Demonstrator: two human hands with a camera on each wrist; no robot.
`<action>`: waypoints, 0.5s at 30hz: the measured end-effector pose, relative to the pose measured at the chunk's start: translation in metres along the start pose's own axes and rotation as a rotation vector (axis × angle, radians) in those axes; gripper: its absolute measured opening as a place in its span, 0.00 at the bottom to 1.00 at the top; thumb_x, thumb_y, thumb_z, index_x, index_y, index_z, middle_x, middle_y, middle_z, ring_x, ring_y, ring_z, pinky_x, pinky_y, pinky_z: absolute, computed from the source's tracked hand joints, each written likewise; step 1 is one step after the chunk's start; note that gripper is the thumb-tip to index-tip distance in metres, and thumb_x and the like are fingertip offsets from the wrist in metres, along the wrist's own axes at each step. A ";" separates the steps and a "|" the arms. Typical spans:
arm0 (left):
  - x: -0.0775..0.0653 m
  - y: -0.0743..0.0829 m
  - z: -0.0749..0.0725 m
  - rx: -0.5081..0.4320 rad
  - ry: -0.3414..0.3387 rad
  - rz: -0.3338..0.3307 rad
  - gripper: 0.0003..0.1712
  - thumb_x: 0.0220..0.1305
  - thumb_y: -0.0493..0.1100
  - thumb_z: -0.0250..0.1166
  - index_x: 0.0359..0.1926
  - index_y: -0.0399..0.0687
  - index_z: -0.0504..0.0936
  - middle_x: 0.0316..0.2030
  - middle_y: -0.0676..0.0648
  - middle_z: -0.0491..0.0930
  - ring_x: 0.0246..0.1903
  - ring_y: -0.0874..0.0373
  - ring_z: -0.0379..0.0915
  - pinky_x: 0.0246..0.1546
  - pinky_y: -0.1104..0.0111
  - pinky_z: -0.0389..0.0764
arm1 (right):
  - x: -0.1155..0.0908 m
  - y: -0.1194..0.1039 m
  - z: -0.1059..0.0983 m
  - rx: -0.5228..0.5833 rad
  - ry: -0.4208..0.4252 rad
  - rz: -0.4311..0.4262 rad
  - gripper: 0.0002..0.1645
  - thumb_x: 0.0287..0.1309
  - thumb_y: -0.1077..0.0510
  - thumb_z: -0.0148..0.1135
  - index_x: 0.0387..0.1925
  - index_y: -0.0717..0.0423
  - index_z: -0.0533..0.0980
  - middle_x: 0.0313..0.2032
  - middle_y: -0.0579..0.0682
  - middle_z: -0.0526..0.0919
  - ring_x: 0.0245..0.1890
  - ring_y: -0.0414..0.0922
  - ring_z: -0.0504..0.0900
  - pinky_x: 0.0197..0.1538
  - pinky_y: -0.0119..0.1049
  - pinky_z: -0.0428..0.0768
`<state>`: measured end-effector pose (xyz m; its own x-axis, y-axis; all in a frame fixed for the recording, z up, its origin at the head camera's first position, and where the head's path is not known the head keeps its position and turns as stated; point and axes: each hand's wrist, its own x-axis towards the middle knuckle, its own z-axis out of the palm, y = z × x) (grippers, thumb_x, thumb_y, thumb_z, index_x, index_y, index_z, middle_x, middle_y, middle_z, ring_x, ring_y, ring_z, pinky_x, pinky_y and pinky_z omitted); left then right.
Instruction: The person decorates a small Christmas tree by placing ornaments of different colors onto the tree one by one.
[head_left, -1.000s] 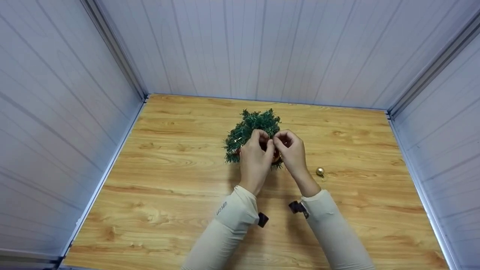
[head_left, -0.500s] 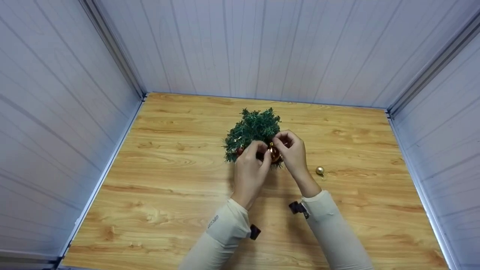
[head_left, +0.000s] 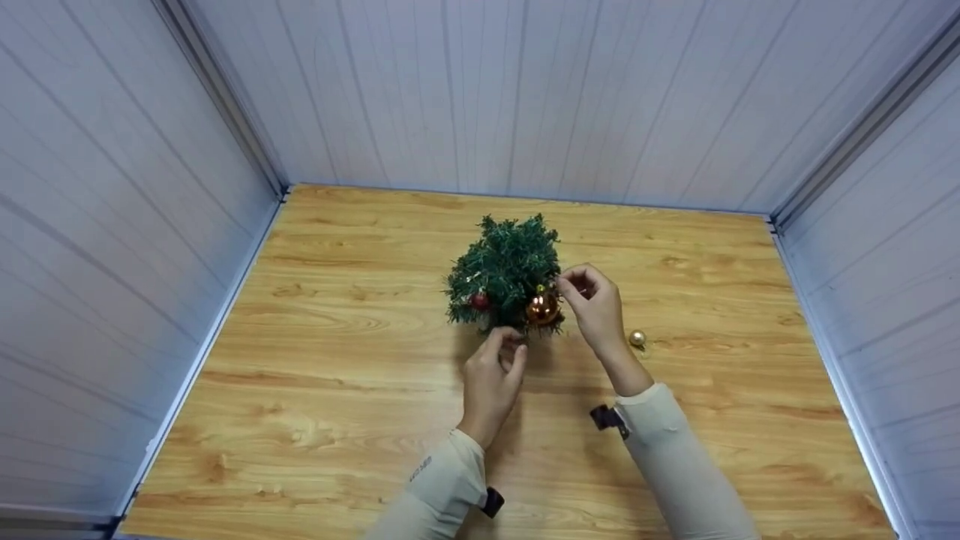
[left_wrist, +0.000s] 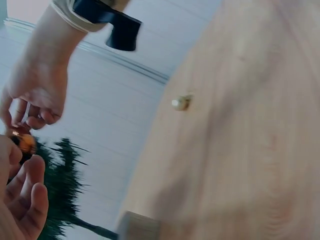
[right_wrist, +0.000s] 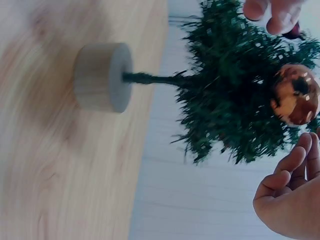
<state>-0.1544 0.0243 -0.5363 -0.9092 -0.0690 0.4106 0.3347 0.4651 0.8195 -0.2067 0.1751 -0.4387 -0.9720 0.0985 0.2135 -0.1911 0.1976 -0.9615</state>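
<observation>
A small green Christmas tree [head_left: 506, 255] stands on the wooden table. From its right front hangs a shiny copper bauble [head_left: 541, 308]; a smaller red bauble [head_left: 479, 301] is on the left front. My left hand [head_left: 489, 382] is just in front of the lower branches, fingers loosely bent with nothing between them. At the tree's right edge, beside the copper bauble's cap, is my right hand [head_left: 600, 315], its thumb and index tips close together. I cannot tell whether they pinch a twig. The right wrist view shows the tree's thin trunk and round pale base [right_wrist: 97, 77].
A small gold bauble [head_left: 637, 338] with a thread loop lies on the table [head_left: 337, 360] to the right of my right hand. Pale panel walls [head_left: 450, 97] rise at the back and both sides.
My left hand has drawn back from the branches toward me, leaving the copper bauble in plain sight. My right hand has shifted slightly to the right.
</observation>
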 end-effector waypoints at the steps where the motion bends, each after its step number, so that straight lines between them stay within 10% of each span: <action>1: -0.001 -0.002 0.001 0.016 0.008 0.000 0.06 0.64 0.38 0.64 0.42 0.48 0.78 0.31 0.51 0.83 0.22 0.60 0.77 0.24 0.75 0.76 | 0.000 0.002 -0.001 -0.013 0.000 -0.001 0.05 0.61 0.69 0.61 0.36 0.72 0.77 0.30 0.47 0.80 0.29 0.38 0.75 0.35 0.27 0.72; 15: 0.000 -0.018 0.007 0.345 0.193 0.271 0.13 0.55 0.44 0.72 0.41 0.51 0.81 0.36 0.53 0.79 0.19 0.65 0.73 0.17 0.73 0.74 | -0.005 0.097 -0.054 -0.299 0.063 -0.007 0.03 0.60 0.63 0.65 0.35 0.61 0.80 0.28 0.49 0.80 0.28 0.38 0.74 0.31 0.26 0.69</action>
<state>-0.1624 0.0221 -0.5543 -0.7270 -0.0525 0.6846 0.4220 0.7523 0.5059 -0.2133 0.2468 -0.5235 -0.9585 0.1545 0.2396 -0.1403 0.4759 -0.8682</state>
